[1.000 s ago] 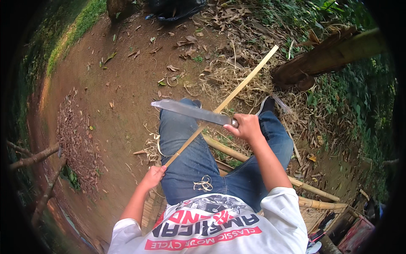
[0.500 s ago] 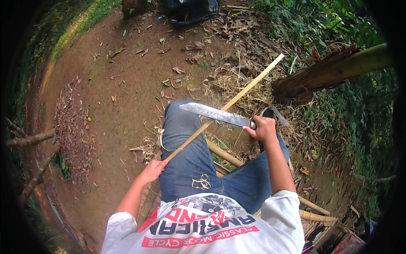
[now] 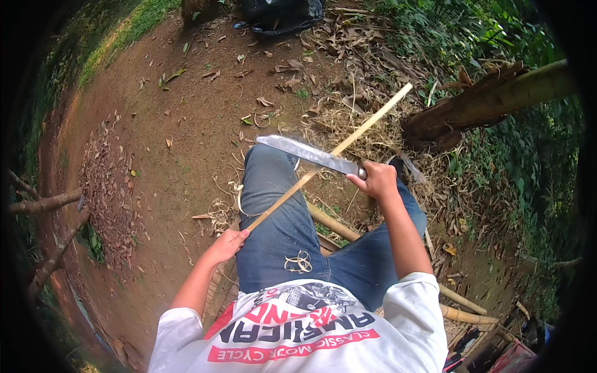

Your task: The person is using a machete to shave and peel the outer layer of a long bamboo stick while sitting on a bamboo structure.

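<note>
Across the front of the white T-shirt [image 3: 404, 311], bold lettering [image 3: 283, 332] in red and black appears upside down in the head view, partly bent by folds in the cloth. Below it, a red band [image 3: 292, 347] carries a line of smaller pale letters, and above it is a grey printed picture [image 3: 314, 297].

Beyond the shirt, a long strip [image 3: 289, 194] of pale, bamboo-like material slants over the left thigh of the blue jeans [image 3: 273, 248], its far end above the ground. It is narrow, straight and light yellow in its far half, tanner in its near half, with a joint-like mark not far from the near end. The left hand [image 3: 227, 244] grips that near end, fingers wrapped around it.

The right hand [image 3: 378, 179] is closed on the handle of a large knife [image 3: 305, 151], whose broad grey blade points leftward and lies across the strip near its middle; whether the edge bites into it cannot be told. A loose curl of shavings [image 3: 298, 262] rests on the lap. More thin shavings [image 3: 329, 124] are heaped on the ground under the strip's far half, near a thick plant trunk [image 3: 491, 102].
</note>
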The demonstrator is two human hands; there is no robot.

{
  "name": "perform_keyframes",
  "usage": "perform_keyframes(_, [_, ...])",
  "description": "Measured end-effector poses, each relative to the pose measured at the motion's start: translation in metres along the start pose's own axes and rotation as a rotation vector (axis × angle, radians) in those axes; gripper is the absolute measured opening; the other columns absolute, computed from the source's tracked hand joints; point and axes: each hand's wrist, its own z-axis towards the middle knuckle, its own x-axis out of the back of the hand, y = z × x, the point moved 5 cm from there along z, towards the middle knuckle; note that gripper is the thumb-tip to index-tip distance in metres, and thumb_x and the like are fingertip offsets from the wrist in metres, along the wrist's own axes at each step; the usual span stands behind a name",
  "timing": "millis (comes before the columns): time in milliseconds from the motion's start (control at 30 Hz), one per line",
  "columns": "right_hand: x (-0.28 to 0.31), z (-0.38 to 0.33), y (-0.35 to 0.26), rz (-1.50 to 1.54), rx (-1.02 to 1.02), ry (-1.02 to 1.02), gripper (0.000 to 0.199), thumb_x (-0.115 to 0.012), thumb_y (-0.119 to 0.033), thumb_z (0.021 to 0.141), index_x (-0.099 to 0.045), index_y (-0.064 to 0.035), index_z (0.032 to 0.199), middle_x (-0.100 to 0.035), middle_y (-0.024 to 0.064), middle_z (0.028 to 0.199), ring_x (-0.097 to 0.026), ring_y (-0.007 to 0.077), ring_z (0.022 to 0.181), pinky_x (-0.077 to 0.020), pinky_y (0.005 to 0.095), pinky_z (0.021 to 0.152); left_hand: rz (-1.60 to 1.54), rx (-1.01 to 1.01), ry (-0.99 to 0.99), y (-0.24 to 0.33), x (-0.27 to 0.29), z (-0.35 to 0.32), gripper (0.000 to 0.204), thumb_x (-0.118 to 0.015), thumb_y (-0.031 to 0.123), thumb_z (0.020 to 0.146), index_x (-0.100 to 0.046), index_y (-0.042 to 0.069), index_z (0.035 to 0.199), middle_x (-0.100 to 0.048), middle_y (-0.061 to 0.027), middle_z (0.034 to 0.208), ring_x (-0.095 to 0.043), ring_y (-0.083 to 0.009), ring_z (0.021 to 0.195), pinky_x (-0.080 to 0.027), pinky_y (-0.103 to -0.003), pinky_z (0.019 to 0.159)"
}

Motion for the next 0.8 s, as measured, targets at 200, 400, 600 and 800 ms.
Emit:
perform_keyframes(200, [0.007, -0.002, -0.047, 0.165, -0.055, 0.064, 0.061, -0.059, -0.067, 0.081, -0.061, -0.0077, 0.065, -0.059, 0.0110, 0.053, -0.063, 0.0282, 0.050, -0.0506, 0.0412, 0.049, 0.032, -0.012, 0.028, -0.010, -0.003, 0.005, 0.058, -0.045, 0.049, 0.100, -0.038, 0.009, 0.058, -0.033, 0.0065, 0.055, -0.031, -0.0067, 0.051, -0.028, -0.027, 0.046])
perform_keyframes(400, [-0.004, 0.003, -0.036, -0.004, 0.028, 0.066, 0.064, -0.057, -0.074, 0.076, -0.062, -0.0115, 0.064, -0.062, 0.0053, 0.055, -0.063, 0.0231, 0.047, -0.0478, 0.0381, 0.043, -0.051, 0.063, -0.003, -0.022, 0.000, -0.003, 0.060, -0.045, 0.054, 0.098, -0.040, 0.008, 0.059, -0.037, 0.0053, 0.057, -0.035, -0.0074, 0.052, -0.030, -0.026, 0.047])
perform_keyframes(600, [0.011, -0.007, 0.031, 0.023, -0.291, -0.001, 0.061, -0.056, -0.065, 0.083, -0.063, -0.0063, 0.068, -0.063, 0.0153, 0.061, -0.064, 0.0306, 0.058, -0.0502, 0.0433, 0.055, -0.007, 0.022, 0.007, -0.012, -0.004, 0.012, 0.057, -0.046, 0.050, 0.099, -0.041, 0.008, 0.060, -0.039, 0.0044, 0.058, -0.035, -0.0074, 0.050, -0.031, -0.026, 0.047])
perform_keyframes(800, [-0.004, 0.002, -0.078, 0.070, 0.112, -0.026, 0.065, -0.053, -0.073, 0.079, -0.064, -0.0102, 0.067, -0.063, 0.0102, 0.057, -0.063, 0.0294, 0.050, -0.0502, 0.0429, 0.047, -0.009, 0.057, -0.025, -0.017, 0.001, 0.007, 0.056, -0.046, 0.047, 0.100, -0.041, 0.008, 0.060, -0.038, 0.0046, 0.056, -0.034, -0.0073, 0.049, -0.030, -0.027, 0.047])
